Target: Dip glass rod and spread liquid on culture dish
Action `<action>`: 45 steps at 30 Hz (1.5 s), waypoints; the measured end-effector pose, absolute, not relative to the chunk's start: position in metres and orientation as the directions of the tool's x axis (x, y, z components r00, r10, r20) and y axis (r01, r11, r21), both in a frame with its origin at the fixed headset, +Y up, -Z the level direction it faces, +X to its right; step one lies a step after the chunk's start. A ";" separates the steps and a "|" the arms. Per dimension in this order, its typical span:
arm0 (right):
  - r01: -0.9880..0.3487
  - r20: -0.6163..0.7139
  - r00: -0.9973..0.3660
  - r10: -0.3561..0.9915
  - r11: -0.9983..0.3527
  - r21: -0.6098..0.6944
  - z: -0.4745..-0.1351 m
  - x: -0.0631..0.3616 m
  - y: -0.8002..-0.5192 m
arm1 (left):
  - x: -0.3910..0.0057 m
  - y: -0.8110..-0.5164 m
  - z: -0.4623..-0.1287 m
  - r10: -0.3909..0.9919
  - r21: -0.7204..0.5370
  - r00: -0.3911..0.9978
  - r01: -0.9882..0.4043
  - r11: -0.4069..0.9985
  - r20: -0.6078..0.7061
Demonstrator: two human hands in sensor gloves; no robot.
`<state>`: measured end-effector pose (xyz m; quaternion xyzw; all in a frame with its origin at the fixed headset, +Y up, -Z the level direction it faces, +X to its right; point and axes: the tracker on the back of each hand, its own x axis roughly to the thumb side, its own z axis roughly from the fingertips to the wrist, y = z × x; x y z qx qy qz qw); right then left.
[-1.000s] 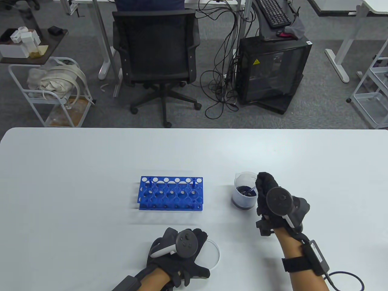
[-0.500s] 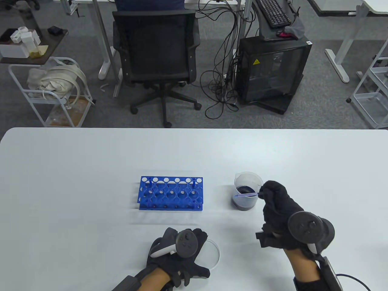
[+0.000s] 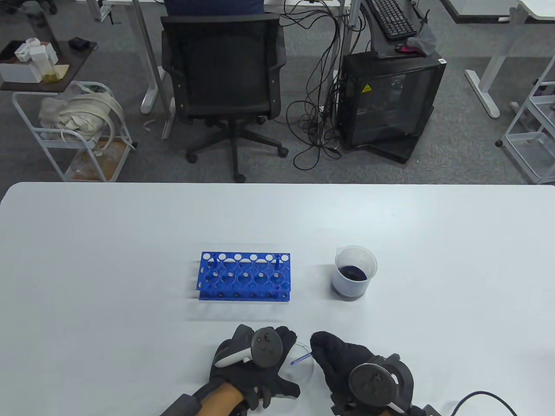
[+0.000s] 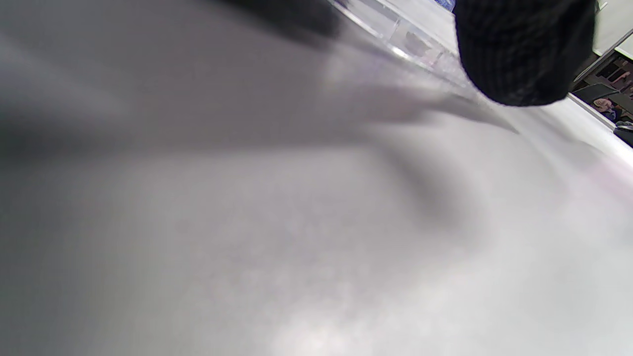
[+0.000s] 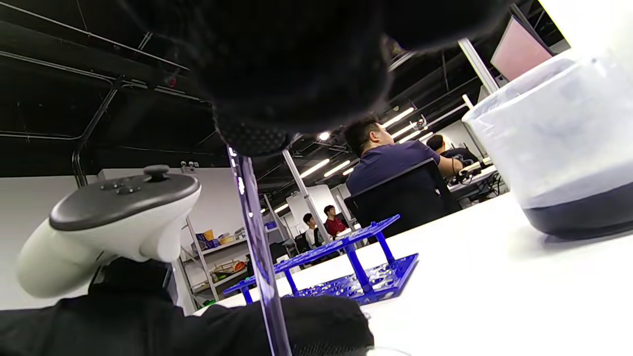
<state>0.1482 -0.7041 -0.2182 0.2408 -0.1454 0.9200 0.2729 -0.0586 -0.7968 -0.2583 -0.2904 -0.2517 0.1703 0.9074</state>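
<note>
A clear culture dish (image 3: pixel 303 368) lies on the white table near the front edge. My left hand (image 3: pixel 256 368) rests on the dish's left side, fingers over its rim; the rim shows in the left wrist view (image 4: pixel 395 47). My right hand (image 3: pixel 342 359) pinches a glass rod (image 3: pixel 301 358), wet with blue liquid, and its tip points down-left over the dish. The rod also shows in the right wrist view (image 5: pixel 257 252), held by my fingertips (image 5: pixel 252 133). A beaker (image 3: pixel 354 273) of dark blue liquid stands behind and to the right, also in the right wrist view (image 5: pixel 559 148).
A blue test-tube rack (image 3: pixel 244 276) stands behind the dish in the table's middle, also in the right wrist view (image 5: pixel 346 267). An office chair (image 3: pixel 223 82) and a black cabinet (image 3: pixel 388 104) stand on the floor beyond the table's far edge.
My right hand lifted the rod out of the beaker and carried it down-left to the dish. My left hand and the dish stayed in place.
</note>
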 end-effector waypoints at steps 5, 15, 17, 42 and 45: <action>-0.560 0.509 -0.740 0.440 -0.822 -0.103 -0.221 0.140 -0.712 | -0.059 -0.797 -0.259 0.453 -0.613 0.816 -0.160 0.774 0.359; -0.486 0.487 -0.804 0.342 -0.849 -0.206 -0.223 0.147 -0.708 | -0.058 -0.797 -0.259 0.449 -0.614 0.817 -0.153 0.774 0.362; -0.467 0.491 -0.811 0.319 -0.858 -0.214 -0.220 0.149 -0.705 | -0.058 -0.797 -0.259 0.448 -0.616 0.817 -0.151 0.773 0.362; -0.486 0.509 -0.795 0.328 -0.848 -0.212 -0.219 0.143 -0.709 | -0.057 -0.798 -0.258 0.438 -0.619 0.819 -0.134 0.774 0.370; -0.474 0.505 -0.805 0.311 -0.850 -0.231 -0.218 0.148 -0.707 | -0.057 -0.798 -0.258 0.435 -0.623 0.820 -0.127 0.772 0.372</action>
